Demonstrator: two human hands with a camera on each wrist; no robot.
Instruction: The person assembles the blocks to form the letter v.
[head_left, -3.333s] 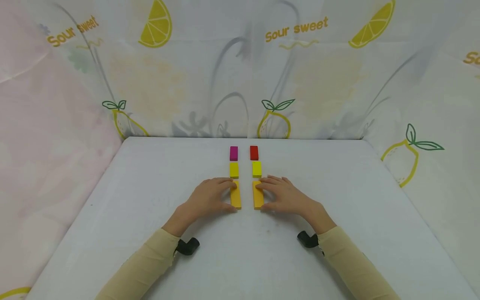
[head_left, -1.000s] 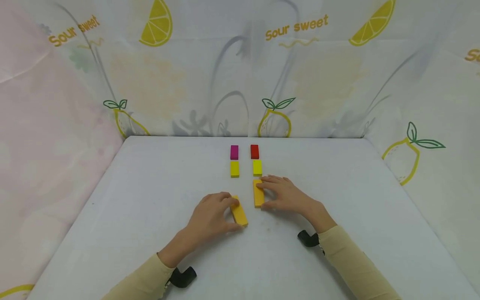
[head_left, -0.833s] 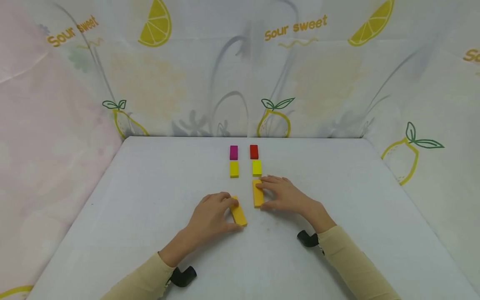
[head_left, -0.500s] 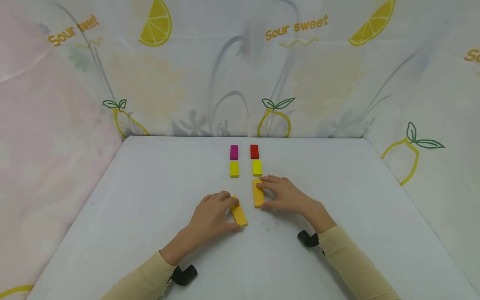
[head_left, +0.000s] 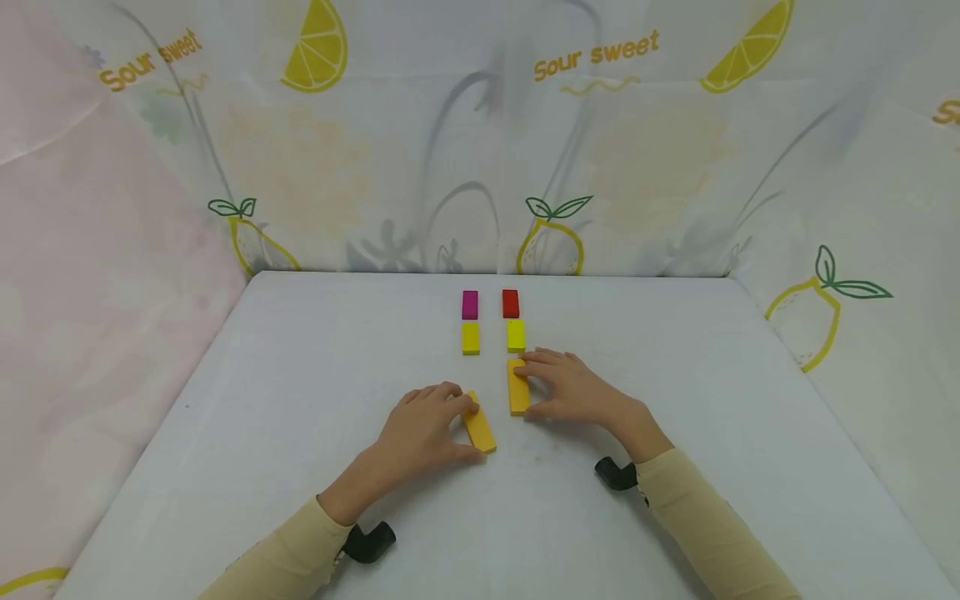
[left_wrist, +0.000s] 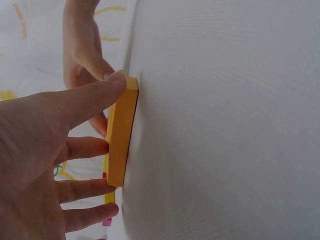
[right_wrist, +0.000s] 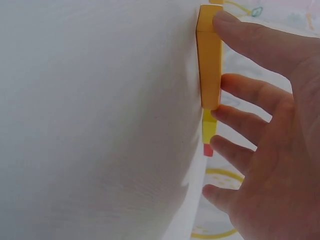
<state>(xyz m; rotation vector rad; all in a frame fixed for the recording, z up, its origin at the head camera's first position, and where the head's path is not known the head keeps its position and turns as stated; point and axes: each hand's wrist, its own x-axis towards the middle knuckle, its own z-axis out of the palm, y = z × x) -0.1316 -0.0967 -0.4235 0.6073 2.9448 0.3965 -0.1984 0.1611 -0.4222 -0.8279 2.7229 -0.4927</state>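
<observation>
In the head view, near the centre of the frame, your left hand (head_left: 420, 433) pinches a slanting orange block (head_left: 480, 429), and your right hand (head_left: 573, 392) grips a straighter orange block (head_left: 517, 392) higher up, just below a yellow block (head_left: 516, 336) on the bench (head_left: 225, 467). In the left wrist view, your thumb and fingers (left_wrist: 85, 189), parted to the slanting block's length, hold its ends left of centre. In the right wrist view, your fingers (right_wrist: 242, 120) and thumb span the straighter one, upper right.

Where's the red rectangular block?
Head view: the red rectangular block lies far back on the white table, right of the magenta rectangular block, beyond a yellow rectangular block.
</observation>
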